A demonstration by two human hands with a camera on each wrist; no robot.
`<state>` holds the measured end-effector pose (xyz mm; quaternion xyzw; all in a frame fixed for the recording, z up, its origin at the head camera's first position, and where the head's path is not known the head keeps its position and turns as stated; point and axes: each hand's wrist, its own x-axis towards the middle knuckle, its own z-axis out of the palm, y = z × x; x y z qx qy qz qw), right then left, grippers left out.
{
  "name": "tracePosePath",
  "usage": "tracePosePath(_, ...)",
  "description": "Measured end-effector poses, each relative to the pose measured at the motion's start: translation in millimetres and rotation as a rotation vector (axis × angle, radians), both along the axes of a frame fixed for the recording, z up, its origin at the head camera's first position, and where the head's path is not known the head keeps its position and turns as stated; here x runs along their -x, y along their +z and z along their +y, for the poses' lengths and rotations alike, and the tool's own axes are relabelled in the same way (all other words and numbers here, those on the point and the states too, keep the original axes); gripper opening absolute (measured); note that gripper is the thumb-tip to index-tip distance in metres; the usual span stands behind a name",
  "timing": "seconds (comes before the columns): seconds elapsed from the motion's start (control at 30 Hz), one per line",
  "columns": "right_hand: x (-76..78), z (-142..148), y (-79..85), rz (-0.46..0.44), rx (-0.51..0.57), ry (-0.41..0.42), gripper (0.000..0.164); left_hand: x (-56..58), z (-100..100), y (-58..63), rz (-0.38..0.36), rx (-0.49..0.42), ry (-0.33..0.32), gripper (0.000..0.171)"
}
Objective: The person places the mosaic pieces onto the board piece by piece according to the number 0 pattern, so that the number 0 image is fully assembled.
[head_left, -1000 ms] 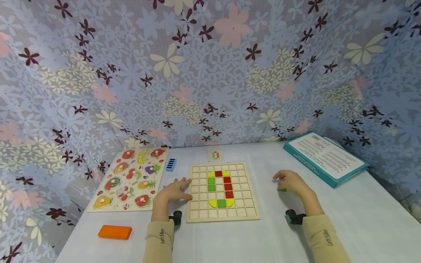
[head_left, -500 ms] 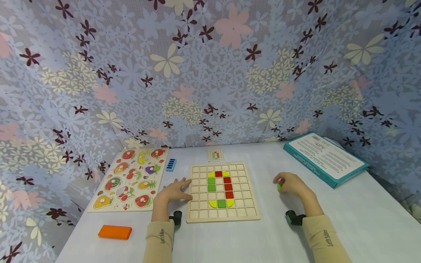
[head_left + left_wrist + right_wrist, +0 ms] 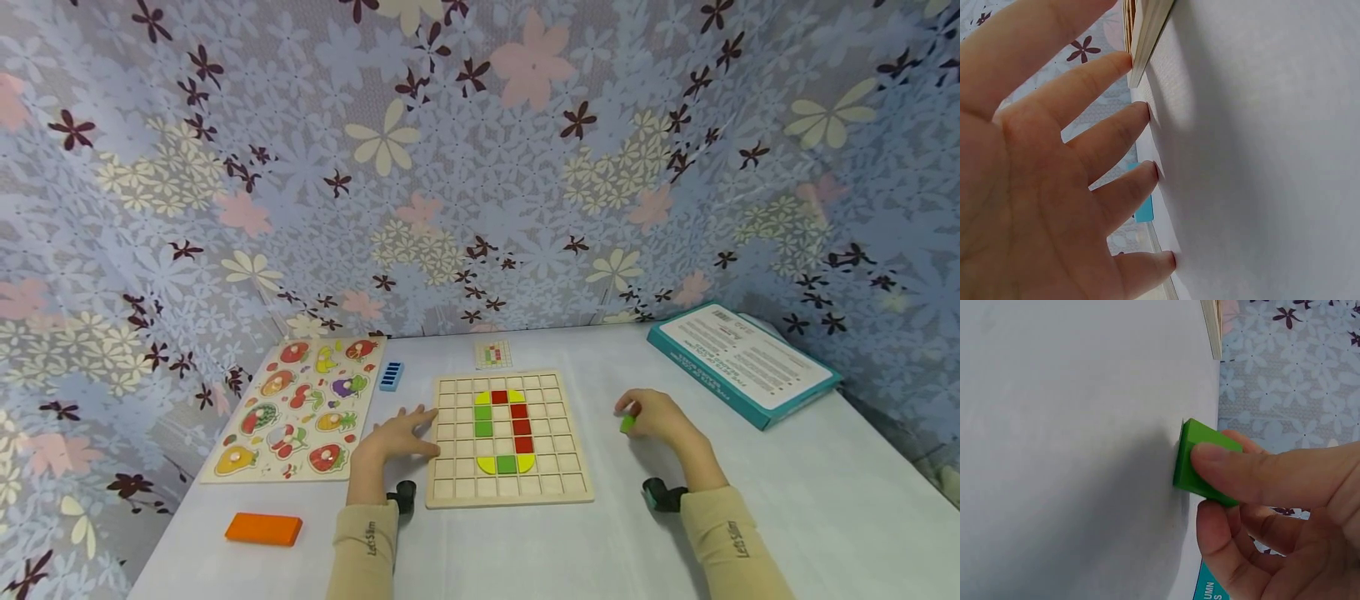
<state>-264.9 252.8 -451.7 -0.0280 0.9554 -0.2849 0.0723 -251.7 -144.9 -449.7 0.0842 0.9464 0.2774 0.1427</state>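
A square wooden grid board [image 3: 453, 493] lies mid-table in the head view, with red, green and yellow tiles set in a ring. At its left edge my left hand [image 3: 393, 437] has its fingers spread, the thumb and index fingertips at the rim. The left wrist view shows the other fingertips of this hand [image 3: 1041, 162] resting on the white cloth. To the right of the board, my right hand [image 3: 662, 419] pinches a green square tile [image 3: 627, 423]. In the right wrist view the thumb lies across the tile [image 3: 1200, 475], held tilted just above the cloth.
A fruit puzzle board [image 3: 251, 442] lies at left, near a small blue slotted piece [image 3: 391, 376]. An orange block [image 3: 263, 529] is at front left. A small pattern card [image 3: 492, 354] lies behind the grid board. A teal-edged box [image 3: 750, 362] sits at back right.
The green tile, low at the cloth a second ago, has been lifted and tilted between my right fingers. The right hand has shifted slightly left toward the board. The left hand stays put.
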Motion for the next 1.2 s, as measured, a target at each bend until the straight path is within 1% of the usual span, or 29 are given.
tracePosePath(0.27,-0.2,-6,0.8,0.016,0.022,0.011,0.029,0.3,0,-0.5,0.005,0.005,-0.004,0.071)
tracePosePath(0.57,-0.1,-10,-0.3,0.036,0.041,0.008,0.033,-0.2,0,0.3,0.0,0.0,-0.002,0.071)
tracePosePath(0.7,-0.2,-11,-1.0,0.058,0.071,-0.012,0.033,-0.4,0,0.8,0.002,0.0,-0.004,0.071)
tracePosePath(0.87,-0.5,-17,2.3,0.111,0.097,-0.044,0.03,0.1,0,0.5,0.005,0.005,-0.003,0.071)
tracePosePath(1.0,-0.2,-25,6.7,0.139,0.112,-0.032,0.026,-0.3,0,0.8,0.003,0.009,-0.001,0.071)
tracePosePath(1.2,0.4,-38,10.5,0.142,0.183,-0.004,0.022,-1.2,0,0.9,0.002,0.015,-0.002,0.071)
